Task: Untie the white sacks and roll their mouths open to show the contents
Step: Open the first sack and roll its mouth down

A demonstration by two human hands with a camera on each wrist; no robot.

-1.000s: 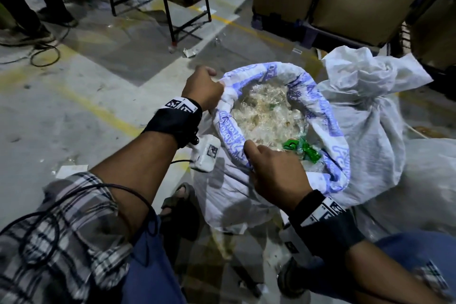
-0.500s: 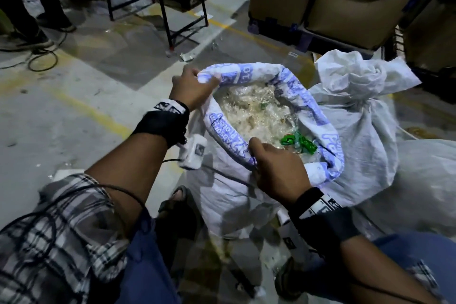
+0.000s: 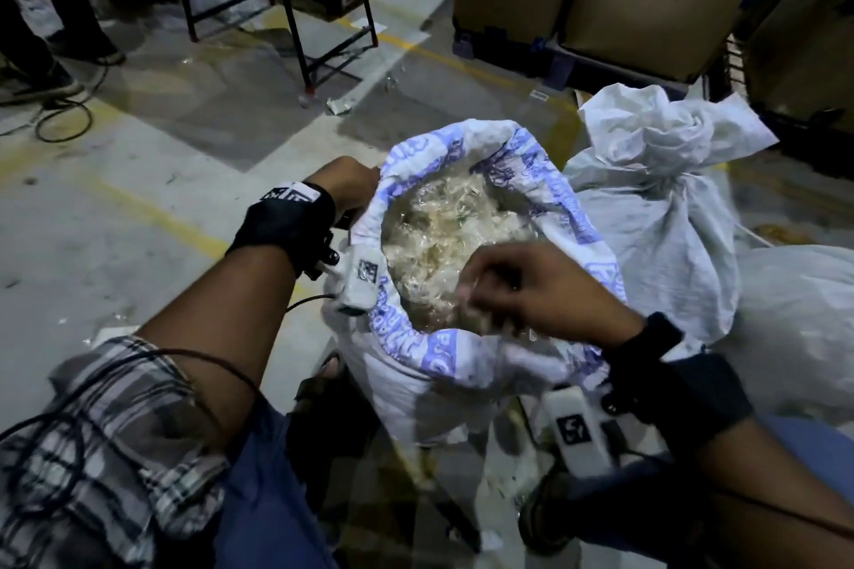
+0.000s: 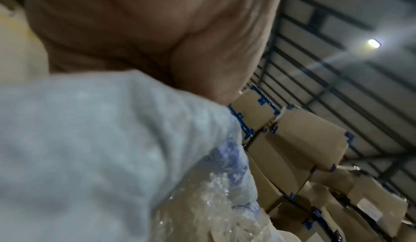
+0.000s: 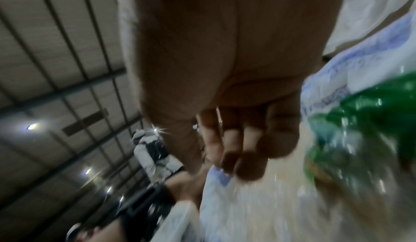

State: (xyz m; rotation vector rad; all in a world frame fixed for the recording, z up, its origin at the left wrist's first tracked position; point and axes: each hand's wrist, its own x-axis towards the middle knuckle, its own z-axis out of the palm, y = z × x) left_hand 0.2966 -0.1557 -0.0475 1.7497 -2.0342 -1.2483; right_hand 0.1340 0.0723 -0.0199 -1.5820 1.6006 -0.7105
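Open sack on the floor beside the tied sack: limp woven cloth, light plastic fill; left hand grips the rolled rim, right hand fingers curled, empty—take the cuff, not the wall.

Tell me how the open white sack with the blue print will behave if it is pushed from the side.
The open sack would probably buckle rather than slide: its woven wall is creased and the left hand grips the rolled rim. It looks light for its bulk, since the contents seem to be crumpled clear plastic. It may tip, standing tall on the floor.
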